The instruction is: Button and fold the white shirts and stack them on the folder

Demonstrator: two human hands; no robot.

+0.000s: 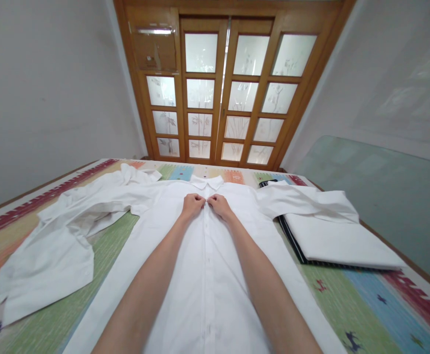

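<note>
A white button-up shirt (185,275) lies spread flat, front side up, its collar (206,183) at the far end and its sleeves stretched to both sides. Just below the collar, my left hand (193,203) pinches the front placket from the left. My right hand (218,203) pinches the same spot from the right, its fingertips nearly meeting the left ones. Whatever button sits between the fingers is too small to make out. Further down, the placket (208,265) runs straight toward me between my forearms.
Another crumpled white garment (56,246) lies at the left, by the shirt's sleeve. A folded white cloth (333,241) rests on a dark striped one (292,241) at the right, partly under the other sleeve. A colourful patterned cover (362,300) spreads beneath. Wooden glass-paned doors (218,88) stand beyond.
</note>
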